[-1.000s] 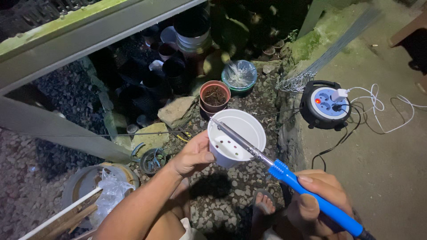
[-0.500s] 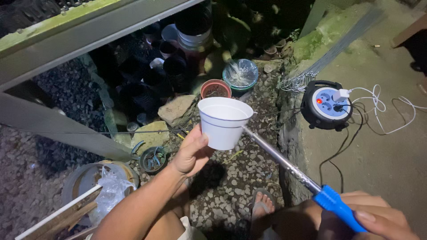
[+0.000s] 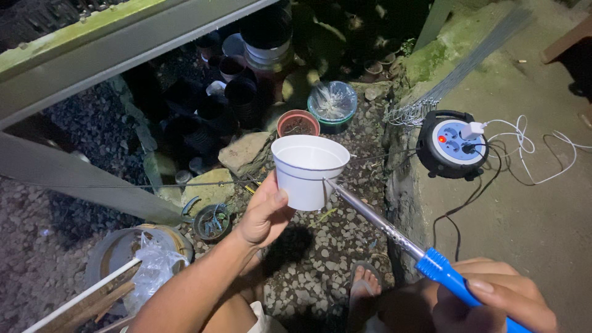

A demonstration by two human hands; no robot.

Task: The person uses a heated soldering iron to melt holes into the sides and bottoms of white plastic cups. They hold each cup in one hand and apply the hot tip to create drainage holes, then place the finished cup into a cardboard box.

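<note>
My left hand [image 3: 264, 211] holds a white plastic pot [image 3: 308, 168] upright by its lower side, over gravel ground. In my right hand [image 3: 493, 302], at the bottom right, is a soldering iron with a blue handle [image 3: 453, 280]. Its long metal shaft [image 3: 370, 216] runs up and left, and the tip touches the pot's side wall near the right.
A cord reel with sockets [image 3: 453, 145] and a white plug and cable sits on the concrete at right. A terracotta pot [image 3: 298, 124], a bowl with plastic [image 3: 333, 102], black pots [image 3: 203, 111], a rock [image 3: 243, 151] and a bucket [image 3: 132, 253] lie around. My sandalled foot [image 3: 364, 290] is below.
The pot was tilted with its mouth toward me and the iron inside it; now it stands upright, and the iron's tip is against the outside wall.
</note>
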